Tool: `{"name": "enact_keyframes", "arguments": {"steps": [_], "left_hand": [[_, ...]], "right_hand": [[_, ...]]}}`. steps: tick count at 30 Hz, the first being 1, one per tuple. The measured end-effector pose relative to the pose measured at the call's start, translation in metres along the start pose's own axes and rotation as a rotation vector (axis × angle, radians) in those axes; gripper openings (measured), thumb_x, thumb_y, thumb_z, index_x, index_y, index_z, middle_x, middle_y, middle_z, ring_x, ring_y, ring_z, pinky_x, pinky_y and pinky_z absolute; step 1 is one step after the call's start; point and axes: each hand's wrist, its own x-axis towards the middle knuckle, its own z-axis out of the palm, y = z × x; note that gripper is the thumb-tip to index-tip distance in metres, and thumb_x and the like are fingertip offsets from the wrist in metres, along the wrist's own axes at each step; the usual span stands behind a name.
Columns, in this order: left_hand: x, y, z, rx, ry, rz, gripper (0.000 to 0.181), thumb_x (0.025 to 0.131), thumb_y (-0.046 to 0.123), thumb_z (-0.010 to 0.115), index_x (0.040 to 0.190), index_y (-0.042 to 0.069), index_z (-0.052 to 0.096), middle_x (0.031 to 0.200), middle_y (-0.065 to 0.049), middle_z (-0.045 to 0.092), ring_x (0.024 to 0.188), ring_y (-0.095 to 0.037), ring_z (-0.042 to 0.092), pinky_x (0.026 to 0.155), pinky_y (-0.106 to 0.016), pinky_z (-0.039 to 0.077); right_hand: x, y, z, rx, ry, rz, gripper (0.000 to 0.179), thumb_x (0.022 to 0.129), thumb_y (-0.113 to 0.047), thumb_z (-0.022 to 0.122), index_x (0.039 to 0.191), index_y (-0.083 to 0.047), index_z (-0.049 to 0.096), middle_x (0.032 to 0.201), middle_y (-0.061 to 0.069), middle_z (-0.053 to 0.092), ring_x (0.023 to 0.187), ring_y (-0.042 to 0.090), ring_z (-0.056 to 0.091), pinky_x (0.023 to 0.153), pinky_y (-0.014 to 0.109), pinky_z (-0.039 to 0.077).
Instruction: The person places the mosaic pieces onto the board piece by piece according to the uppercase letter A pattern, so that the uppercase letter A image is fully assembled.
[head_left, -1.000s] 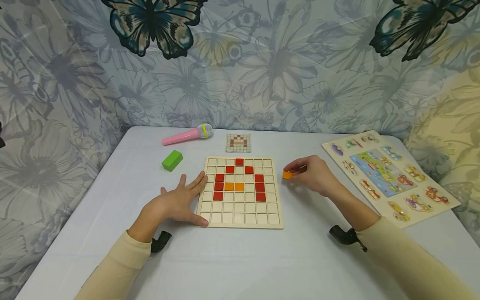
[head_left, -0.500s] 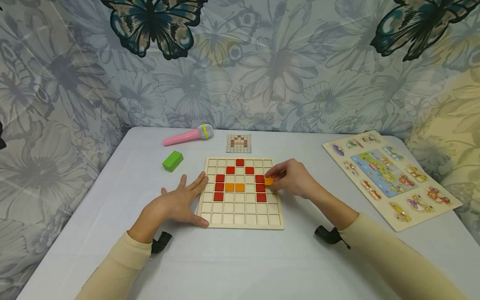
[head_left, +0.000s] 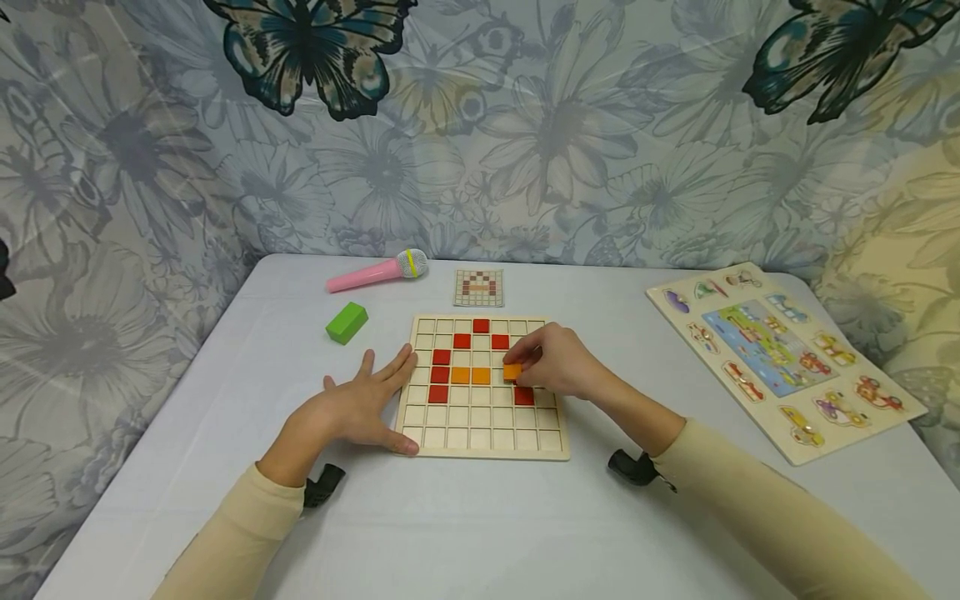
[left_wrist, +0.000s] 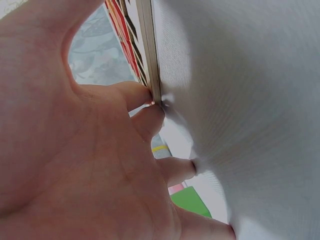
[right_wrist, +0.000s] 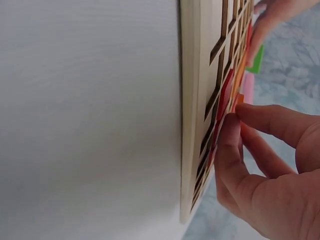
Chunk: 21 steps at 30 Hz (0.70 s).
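A wooden grid board (head_left: 480,417) lies on the white table, with red tiles (head_left: 439,375) and two orange tiles (head_left: 470,376) set in its cells. With its fingers spread, my left hand (head_left: 351,408) rests at the board's left edge; fingertips touch that edge in the left wrist view. My right hand (head_left: 558,362) pinches an orange tile (head_left: 512,372) between thumb and fingers, over the cells right of the two orange ones. In the right wrist view the pinched tile (right_wrist: 240,99) shows close to the board's face. The right hand hides some red tiles.
Behind the board lies a small pattern card (head_left: 478,287). A pink toy microphone (head_left: 375,271) and a green block (head_left: 347,323) are at the back left. On the right a wooden picture puzzle board (head_left: 783,362) lies at a slant.
From beside the board's right edge, my right hand has moved left with the orange tile, over the grid. The left hand has stayed in place.
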Motion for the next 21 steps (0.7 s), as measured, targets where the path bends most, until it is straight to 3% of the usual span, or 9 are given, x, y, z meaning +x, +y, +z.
{"name": "enact_keyframes", "arguments": {"steps": [21], "left_hand": [[0.0,0.0,0.0,0.005,0.004,0.002,0.132,0.073,0.066,0.086,0.17,0.019,0.008,0.178,0.003,-0.004,0.158,-0.055,-0.002,0.099,-0.094,0.015]], "right_hand": [[0.008,-0.013,0.011,-0.094,-0.036,-0.062,0.025,0.077,0.001,0.084,0.1,-0.008,0.083,0.089,0.004,0.075,0.079,0.016,0.061,0.07,0.026,0.052]]}}
